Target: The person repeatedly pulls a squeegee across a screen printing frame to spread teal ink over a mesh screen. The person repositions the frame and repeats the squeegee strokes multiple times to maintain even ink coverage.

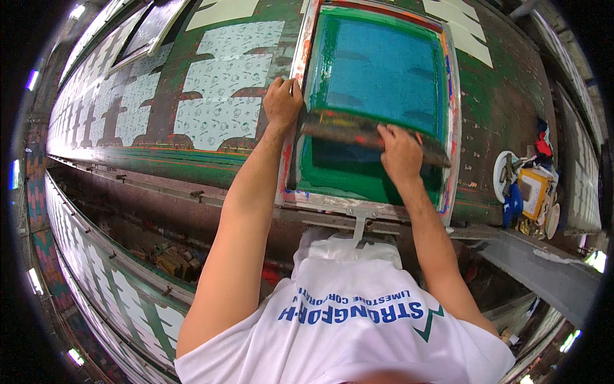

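Across the lower half of the blue screen (384, 64), the squeegee (348, 130) is set at a slight tilt, gripped from above by the right hand (403, 153). A stroke seems to be under way; which direction it is being drawn cannot be told. At the left rail of the frame (302, 51), the left hand (282, 102) is curled, though whether the rail is truly gripped is hidden. Green ink (339, 179) is spread around the screen's border, and the frame is laid flat on the table (486, 115). Out to the left, patterned sheets (224, 77) are lined up, apparently already printed. To the upper right, pale sheets (470, 29) look unmarked, so printing is judged only partly done, with those left.
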A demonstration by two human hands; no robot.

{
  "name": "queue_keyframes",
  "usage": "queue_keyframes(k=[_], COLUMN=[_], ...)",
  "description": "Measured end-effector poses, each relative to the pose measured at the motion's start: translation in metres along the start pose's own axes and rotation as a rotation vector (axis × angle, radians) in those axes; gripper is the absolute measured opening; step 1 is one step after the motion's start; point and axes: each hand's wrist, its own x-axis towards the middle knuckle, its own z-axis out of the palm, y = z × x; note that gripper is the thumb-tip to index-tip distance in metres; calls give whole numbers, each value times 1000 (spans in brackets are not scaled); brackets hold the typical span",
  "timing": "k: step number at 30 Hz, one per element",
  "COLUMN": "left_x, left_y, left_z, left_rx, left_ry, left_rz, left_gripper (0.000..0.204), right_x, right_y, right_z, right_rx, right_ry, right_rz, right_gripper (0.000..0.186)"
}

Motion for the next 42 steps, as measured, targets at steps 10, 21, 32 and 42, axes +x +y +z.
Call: queue_keyframes(k=[10,21,32,42], left_x=[6,10,18,14], left_y=[7,15,13,-1], left_z=[-5,-3,-3,0], left_rx=[33,76,108,36], left_ry=[-86,-92,-102,-92], left_rz=[-3,-40,20,-23], left_gripper=[21,18,18,27], right_x=[260,385,370,95], right_y=[103,157,154,43], right_z=[31,-3,8,-35], right_rx=[-85,-154,-85,10], right_ry=[-9,-120,-261,-306], right_rz=[28,-43,-83,-70], right_gripper=[36,34,30,39])
